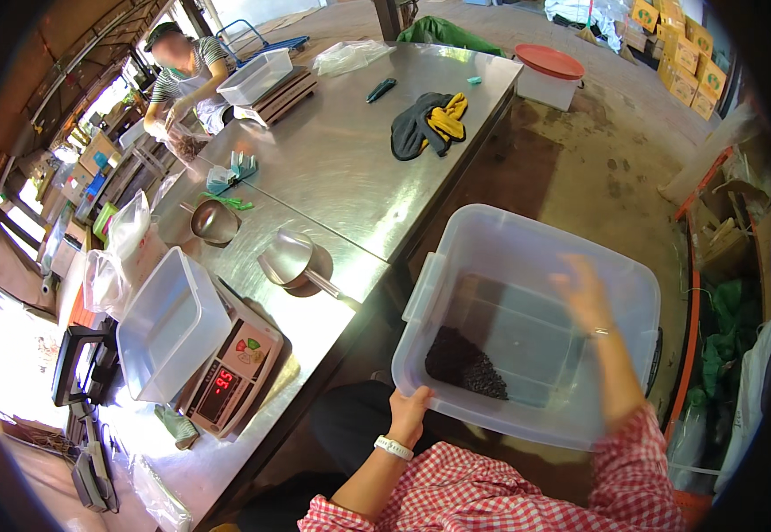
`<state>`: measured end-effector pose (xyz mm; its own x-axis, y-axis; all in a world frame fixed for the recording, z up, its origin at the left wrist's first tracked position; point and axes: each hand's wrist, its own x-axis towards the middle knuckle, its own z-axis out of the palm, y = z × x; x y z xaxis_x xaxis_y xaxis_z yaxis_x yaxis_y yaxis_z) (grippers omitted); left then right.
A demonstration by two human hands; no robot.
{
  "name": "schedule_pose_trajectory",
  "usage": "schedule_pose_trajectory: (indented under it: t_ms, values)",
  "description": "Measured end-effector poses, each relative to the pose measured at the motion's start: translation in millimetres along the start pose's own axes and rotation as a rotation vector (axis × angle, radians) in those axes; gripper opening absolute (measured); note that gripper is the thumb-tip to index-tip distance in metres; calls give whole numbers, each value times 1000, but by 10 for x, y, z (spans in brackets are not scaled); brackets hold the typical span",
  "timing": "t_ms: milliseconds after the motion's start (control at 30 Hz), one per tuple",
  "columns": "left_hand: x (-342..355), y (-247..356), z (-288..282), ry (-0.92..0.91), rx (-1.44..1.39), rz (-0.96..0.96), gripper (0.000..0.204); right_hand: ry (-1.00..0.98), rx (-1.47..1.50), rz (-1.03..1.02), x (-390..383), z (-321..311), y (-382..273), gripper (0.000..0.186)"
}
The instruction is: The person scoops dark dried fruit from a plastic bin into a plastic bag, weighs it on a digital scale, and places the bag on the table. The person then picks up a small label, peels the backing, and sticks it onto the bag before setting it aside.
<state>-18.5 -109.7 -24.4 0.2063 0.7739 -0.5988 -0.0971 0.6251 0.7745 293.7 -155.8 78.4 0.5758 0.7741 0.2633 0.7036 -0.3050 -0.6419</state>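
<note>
A large translucent plastic bin [527,232] is in front of me, tilted, beside the metal table. Dark, small grains [467,365] lie heaped in its near left corner; what they are I cannot make out. My left hand [410,415] is closed on the bin's near left rim. Over the bin's right side is my right hand [583,293], blurred, its fingers seemingly apart and nothing seen in them. On the table to the left, a digital scale [237,365] with a red lit display carries a clear plastic tub [173,328]. Nearby lies a metal scoop [290,259].
The metal table [332,168] runs away to the far left. A metal bowl-like scoop [214,222], grey and yellow gloves [430,126] and another tub [257,78] lie on it. A person [186,80] works at its far side. Shelving [713,293] stands at my right.
</note>
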Motion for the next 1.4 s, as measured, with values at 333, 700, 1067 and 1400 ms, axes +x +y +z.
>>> schedule_pose_trajectory:
  t_ms: [333,700,1067,1400]
  values:
    - [-134,20,-44,-24,-275,76,27,-893,317,55,702,2794,-2709,42]
    - [-43,-108,-327,-203,-39,-46,72,-624,58,56,-716,699,427,26]
    - [-73,-23,-275,-182,-44,-68,78,-690,-613,-190,-1434,1768,1258,40]
    - [-63,-17,-241,-168,-65,-78,80,-875,-210,-115,-1597,1551,1011,20]
